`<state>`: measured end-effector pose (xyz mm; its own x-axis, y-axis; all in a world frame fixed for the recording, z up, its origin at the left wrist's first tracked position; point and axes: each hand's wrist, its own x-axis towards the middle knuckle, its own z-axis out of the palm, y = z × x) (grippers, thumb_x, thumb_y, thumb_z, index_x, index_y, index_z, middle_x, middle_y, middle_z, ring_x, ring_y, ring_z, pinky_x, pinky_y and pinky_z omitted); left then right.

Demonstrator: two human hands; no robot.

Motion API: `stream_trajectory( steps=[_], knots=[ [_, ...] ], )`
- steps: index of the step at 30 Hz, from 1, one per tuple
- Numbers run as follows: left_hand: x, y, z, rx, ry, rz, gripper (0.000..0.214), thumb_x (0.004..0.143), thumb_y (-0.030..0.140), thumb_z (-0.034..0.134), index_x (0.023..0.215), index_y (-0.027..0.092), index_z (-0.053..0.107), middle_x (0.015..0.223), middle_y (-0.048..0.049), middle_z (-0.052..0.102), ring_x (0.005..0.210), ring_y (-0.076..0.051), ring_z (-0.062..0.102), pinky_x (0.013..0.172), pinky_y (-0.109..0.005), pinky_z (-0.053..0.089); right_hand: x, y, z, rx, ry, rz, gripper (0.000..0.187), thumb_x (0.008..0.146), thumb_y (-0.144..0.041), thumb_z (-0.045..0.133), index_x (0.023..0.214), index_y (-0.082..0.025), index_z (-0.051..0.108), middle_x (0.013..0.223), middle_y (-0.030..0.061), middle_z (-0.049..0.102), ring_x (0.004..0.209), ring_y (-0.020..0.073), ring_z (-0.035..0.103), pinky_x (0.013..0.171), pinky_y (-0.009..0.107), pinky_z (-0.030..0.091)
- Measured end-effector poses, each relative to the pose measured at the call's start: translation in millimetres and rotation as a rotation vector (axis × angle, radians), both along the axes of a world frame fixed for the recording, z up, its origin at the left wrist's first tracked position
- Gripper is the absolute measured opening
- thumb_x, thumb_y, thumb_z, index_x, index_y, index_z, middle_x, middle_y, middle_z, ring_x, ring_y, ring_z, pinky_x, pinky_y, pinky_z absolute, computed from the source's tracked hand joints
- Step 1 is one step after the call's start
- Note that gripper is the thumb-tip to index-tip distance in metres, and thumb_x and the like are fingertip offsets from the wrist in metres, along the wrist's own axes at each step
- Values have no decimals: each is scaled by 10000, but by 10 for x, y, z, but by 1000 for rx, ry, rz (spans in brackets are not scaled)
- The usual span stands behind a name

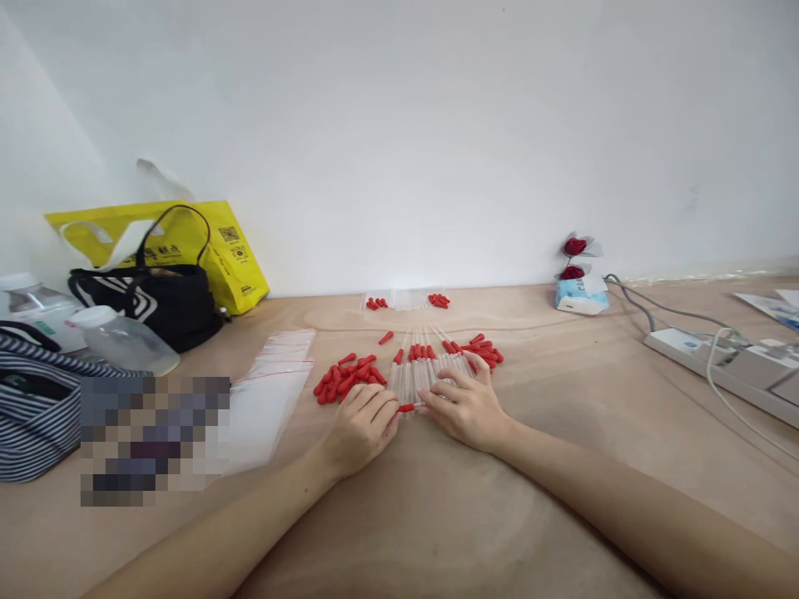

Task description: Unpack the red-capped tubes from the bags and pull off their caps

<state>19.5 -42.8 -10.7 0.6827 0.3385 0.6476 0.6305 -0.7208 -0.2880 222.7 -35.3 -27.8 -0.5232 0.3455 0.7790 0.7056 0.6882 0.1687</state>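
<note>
Between my hands a red rubber dropper bulb (406, 408) lies in line with a clear dropper tube, the two meeting end to end. My left hand (360, 426) is closed in a pinch on the bulb. My right hand (465, 408) pinches the tube with thumb and finger, its other fingers spread over a row of clear dropper tubes (403, 381). Several droppers with red bulbs fitted (422, 353) lie just beyond that row. Loose red bulbs (345, 378) are heaped beside my left hand, and more red bulbs (490, 353) lie past my right hand.
Clear plastic bags (268, 416) lie left. Bagged red-bulb droppers (405, 299) rest by the wall. Yellow bag (246, 266), black bag (181, 308), plastic bottle (128, 341) and striped bag (37, 424) stand far left. Tissue pack (580, 297) and power strip (687, 348) are right.
</note>
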Motion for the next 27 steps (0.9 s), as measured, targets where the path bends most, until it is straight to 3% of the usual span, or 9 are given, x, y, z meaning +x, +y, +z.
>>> stream_trajectory(
  steps=[7, 12, 27],
  knots=[
    [7, 70, -40, -99, -73, -20, 182, 839, 224, 457, 946, 195, 602, 1032, -32, 640, 982, -193, 533, 863, -362, 360, -27, 23, -36, -12, -7, 13, 167, 841, -259, 454, 794, -229, 611, 555, -46, 557, 670, 100, 479, 937, 419, 158],
    [-1, 63, -52, -155, -75, -21, 181, 842, 208, 454, 811, 225, 632, 962, 3, 663, 966, -171, 544, 908, -393, 330, -19, 2, -27, -13, -29, 41, 168, 837, -253, 454, 762, -222, 602, 551, -51, 544, 658, 95, 463, 925, 417, 161],
    [38, 8, -26, -77, -42, -47, 262, 810, 80, 369, 747, 204, 592, 838, 11, 660, 840, -170, 533, 891, -404, 328, -10, -43, 0, -19, 26, 88, 178, 830, -269, 462, 733, -218, 602, 516, -55, 540, 644, 99, 455, 913, 414, 170]
  ],
)
